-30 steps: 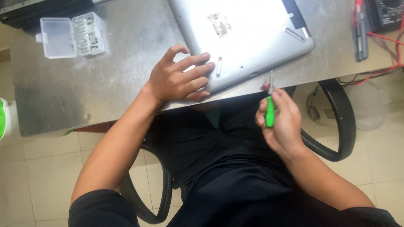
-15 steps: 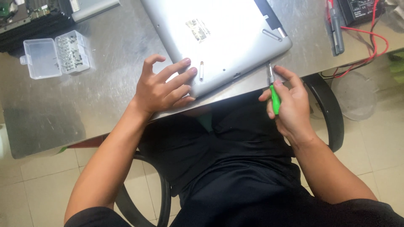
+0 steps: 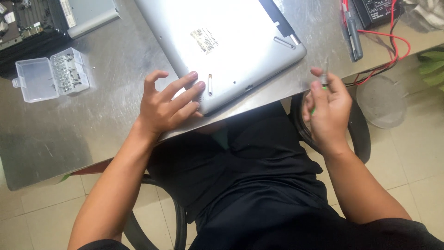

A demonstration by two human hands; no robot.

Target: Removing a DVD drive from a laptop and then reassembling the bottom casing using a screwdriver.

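A silver laptop lies bottom side up on the grey metal table, one corner near the table's front edge. My left hand rests flat with spread fingers on that near corner of the laptop. My right hand hovers off the table's edge to the right, closed around a small screwdriver with a green handle; its metal tip points up toward the laptop's right corner, a short way from it. Most of the handle is hidden by my fingers.
A clear plastic box of small screws sits open at the left. Another dark opened device lies at the far left. Red wires and probes lie at the right edge. A black chair ring is under me.
The view shifted, so the laptop sits lower-left in frame. My right hand moved right, away from the laptop's corner, and turned the screwdriver in its fingers. My left hand stayed on the laptop.
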